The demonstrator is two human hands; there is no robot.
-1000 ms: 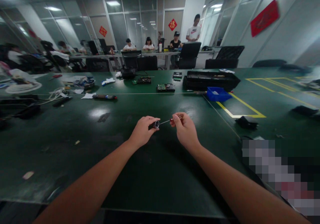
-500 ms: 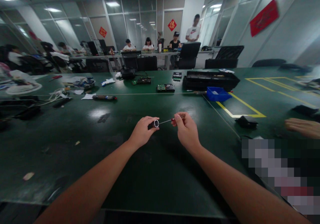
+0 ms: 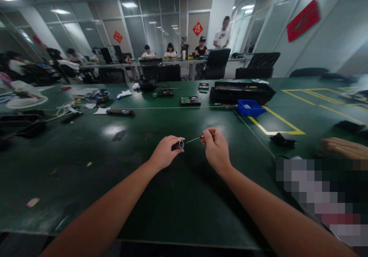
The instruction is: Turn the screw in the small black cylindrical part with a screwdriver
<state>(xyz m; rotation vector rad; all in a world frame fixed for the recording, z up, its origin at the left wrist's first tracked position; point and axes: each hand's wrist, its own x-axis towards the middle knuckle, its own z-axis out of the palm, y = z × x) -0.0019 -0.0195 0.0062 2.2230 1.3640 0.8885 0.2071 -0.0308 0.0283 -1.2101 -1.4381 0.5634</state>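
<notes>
My left hand is closed around a short dark cylinder with a pale ring at its open end, which faces right. The fingers hide most of its body. My right hand grips a screwdriver by its reddish handle, and the thin metal shaft points left at the cylinder's ringed end. Whether the tip touches the cylinder is too small to tell. Both hands are above the green table.
A blue tray and a long black case stand at the back right. Circuit boards lie mid-table, with a dark tubular tool further left. At right, another person's hand reaches in near a black block.
My left hand and the cylinder have moved slightly right and down. The screwdriver has shifted a little right and up. The other person's hand has come further left.
</notes>
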